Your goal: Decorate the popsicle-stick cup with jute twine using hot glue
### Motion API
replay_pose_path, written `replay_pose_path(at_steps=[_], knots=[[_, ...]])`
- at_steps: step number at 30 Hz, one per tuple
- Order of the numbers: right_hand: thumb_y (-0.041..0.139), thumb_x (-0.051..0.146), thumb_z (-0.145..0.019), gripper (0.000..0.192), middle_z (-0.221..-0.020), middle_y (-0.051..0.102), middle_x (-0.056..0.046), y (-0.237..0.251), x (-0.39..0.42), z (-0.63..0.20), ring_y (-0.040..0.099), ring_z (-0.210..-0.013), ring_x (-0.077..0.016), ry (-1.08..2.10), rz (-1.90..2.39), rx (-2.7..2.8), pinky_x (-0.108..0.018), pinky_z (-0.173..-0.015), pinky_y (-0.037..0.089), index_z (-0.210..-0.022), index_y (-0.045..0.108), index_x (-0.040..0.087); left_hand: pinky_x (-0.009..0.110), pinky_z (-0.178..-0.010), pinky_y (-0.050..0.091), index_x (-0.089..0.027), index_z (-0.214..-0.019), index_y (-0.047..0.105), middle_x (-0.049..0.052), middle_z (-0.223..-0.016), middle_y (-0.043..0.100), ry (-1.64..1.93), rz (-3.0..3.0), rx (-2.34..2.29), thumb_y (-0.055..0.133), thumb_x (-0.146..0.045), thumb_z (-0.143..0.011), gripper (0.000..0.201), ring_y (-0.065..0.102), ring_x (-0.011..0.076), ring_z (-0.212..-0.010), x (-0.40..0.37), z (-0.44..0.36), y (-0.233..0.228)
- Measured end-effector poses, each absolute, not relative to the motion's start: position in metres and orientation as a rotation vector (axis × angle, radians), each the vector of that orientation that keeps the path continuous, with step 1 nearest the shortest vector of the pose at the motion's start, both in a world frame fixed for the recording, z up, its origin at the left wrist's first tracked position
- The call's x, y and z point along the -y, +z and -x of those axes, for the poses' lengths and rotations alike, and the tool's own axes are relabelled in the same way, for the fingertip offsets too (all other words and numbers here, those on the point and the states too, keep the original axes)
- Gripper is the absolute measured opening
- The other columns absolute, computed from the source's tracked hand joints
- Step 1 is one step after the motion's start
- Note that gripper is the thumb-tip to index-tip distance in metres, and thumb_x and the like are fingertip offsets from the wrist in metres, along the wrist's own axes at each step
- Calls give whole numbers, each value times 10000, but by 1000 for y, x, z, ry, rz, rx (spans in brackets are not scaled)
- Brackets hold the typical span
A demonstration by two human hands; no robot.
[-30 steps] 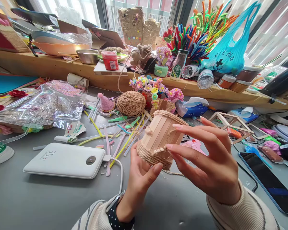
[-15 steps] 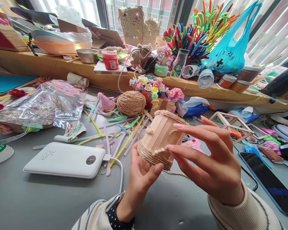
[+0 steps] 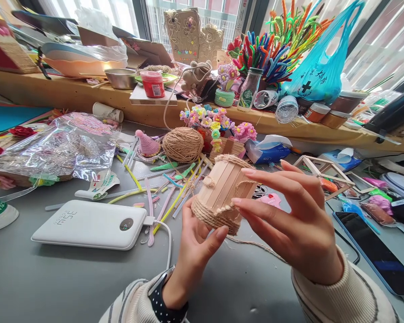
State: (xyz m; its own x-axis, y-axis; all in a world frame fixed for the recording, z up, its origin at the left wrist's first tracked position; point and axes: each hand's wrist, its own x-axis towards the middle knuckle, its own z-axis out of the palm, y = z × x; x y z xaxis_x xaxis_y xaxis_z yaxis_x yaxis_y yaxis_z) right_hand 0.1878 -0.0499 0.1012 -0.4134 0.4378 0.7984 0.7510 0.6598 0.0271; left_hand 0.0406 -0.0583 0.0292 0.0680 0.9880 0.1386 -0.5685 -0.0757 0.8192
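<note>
In the head view, the left hand (image 3: 197,244) holds a small pot made of wooden sticks (image 3: 224,190) from below, with the thumb and the fingers closed around its lower band of twine, just above the grey worktop (image 3: 54,278). The pot is tilted, its open mouth turned away from the person and a little to the right. The right hand (image 3: 296,224) is spread, its fingers apart; two fingertips (image 3: 237,202) press on the side of the pot, where a thin twine loop lies across the sticks. A loose twine end (image 3: 256,244) runs from the bottom of the pot to the right, under the right hand. Behind the pot there is a twine ball (image 3: 182,144), and to the left a white power bank (image 3: 89,224) lies flat with its cable. Coloured sticks and straws (image 3: 161,197) are scattered between them. A phone (image 3: 380,255) lies at the right edge. To do this step well, I think the left hand must keep the pot steady and not squeeze the sticks, while the right fingertips press the twine flat against the wood. The loose end should be kept a little tight, so that the band does not slip or open.
</note>
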Motion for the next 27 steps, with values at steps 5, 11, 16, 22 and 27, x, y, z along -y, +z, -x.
replay_pose_path(at_steps=[5, 11, 16, 22, 27], knots=[[655, 185, -764, 95, -1125, 648, -46, 98, 49, -183, 519, -963, -183, -529, 923, 2049, -471, -984, 412, -848, 682, 221, 330, -890, 486, -216, -1178, 374, 118, -1313, 505, 1435, -901, -593, 680, -267, -737, 539, 565, 235, -1114, 57, -40, 28], [653, 158, -763, 109, -1106, 665, -39, 96, 48, -183, 547, -925, -174, -574, 892, 2034, -472, -981, 419, -846, 677, 223, 336, -892, 477, -205, -1106, 400, 114, -1216, 579, 1447, -840, -615, 701, -264, -707, 503, 577, 246, -1094, 56, -42, 33], [627, 153, -785, 130, -1115, 665, -25, 92, 47, -182, 557, -913, -161, -621, 895, 2021, -468, -983, 417, -873, 675, 236, 358, -897, 471, -209, -1099, 403, 110, -1195, 590, 1461, -823, -632, 713, -280, -689, 519, 584, 252, -1079, 56, -44, 35], [632, 129, -774, 172, -1115, 660, -52, 92, 47, -182, 554, -921, -166, -609, 909, 2005, -469, -984, 415, -914, 677, 219, 351, -895, 469, -204, -1108, 394, 117, -1214, 571, 1456, -836, -638, 707, -279, -695, 524, 572, 252, -1094, 56, -44, 34], [621, 119, -779, 181, -1099, 660, -54, 92, 46, -183, 547, -933, -168, -586, 889, 2024, -472, -980, 412, -916, 677, 224, 350, -901, 463, -206, -1114, 400, 116, -1228, 560, 1468, -832, -642, 705, -290, -695, 525, 562, 254, -1107, 56, -44, 34]])
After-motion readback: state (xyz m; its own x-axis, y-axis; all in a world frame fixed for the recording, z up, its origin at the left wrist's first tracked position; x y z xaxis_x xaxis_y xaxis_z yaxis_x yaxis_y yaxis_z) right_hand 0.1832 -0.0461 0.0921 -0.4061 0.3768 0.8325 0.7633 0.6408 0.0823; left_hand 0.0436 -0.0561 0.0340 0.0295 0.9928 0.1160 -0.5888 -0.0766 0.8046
